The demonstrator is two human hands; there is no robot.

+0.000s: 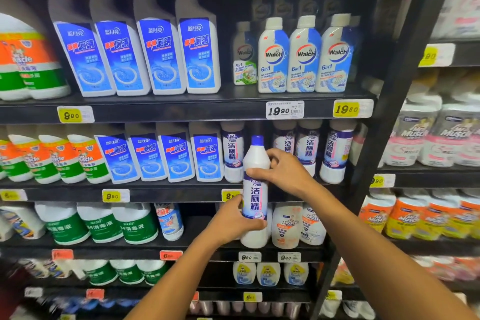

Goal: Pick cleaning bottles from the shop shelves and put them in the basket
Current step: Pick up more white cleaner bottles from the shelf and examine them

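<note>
White btl (255, 189), blue cap, both hands gripping, Walch bottles (304, 56) above

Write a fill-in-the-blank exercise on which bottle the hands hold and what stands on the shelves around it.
1. The white toilet cleaner bottle held in front of the shelves has a ____ cap.
2. The right hand grips it near the neck, the left hand near its ____.
3. The Walch bottles stand above a white price tag that reads ____.

Missing words: purple; base; 19.90
</note>
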